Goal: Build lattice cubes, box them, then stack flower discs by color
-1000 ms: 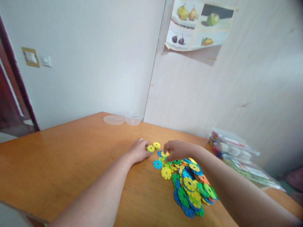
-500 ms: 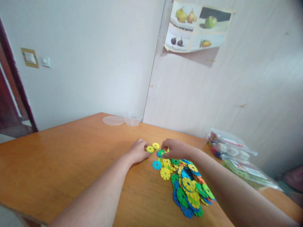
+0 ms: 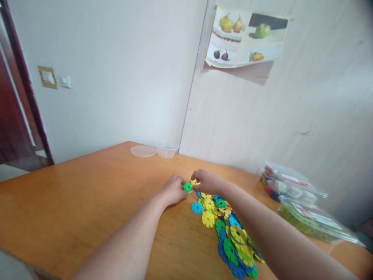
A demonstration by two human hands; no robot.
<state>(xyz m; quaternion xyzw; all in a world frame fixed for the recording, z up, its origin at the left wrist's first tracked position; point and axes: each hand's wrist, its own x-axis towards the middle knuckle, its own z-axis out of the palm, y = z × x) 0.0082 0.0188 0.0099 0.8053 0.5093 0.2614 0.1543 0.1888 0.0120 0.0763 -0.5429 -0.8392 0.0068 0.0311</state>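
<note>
Holds the green disc [image 3: 188, 187] at its left side, low over the worktop [image 3: 116, 202], apparently clamped in the fingers of the left hand [image 3: 176, 189]. Keeps the right hand [image 3: 208, 182] just opposite, fingers curved, with the far yellow disc [image 3: 195, 181] showing between them; cannot tell whether pinching either disc or merely beside both. Could tip or slide the green disc if pressed on one edge only, being thin and flat. Could nudge the far yellow disc away by accident, with so little room there. Could also brush the heap of discs [image 3: 240, 249] with the right forearm [image 3: 262, 229], stretched across above or beside it, and scatter loose, overlapping pieces.
</note>
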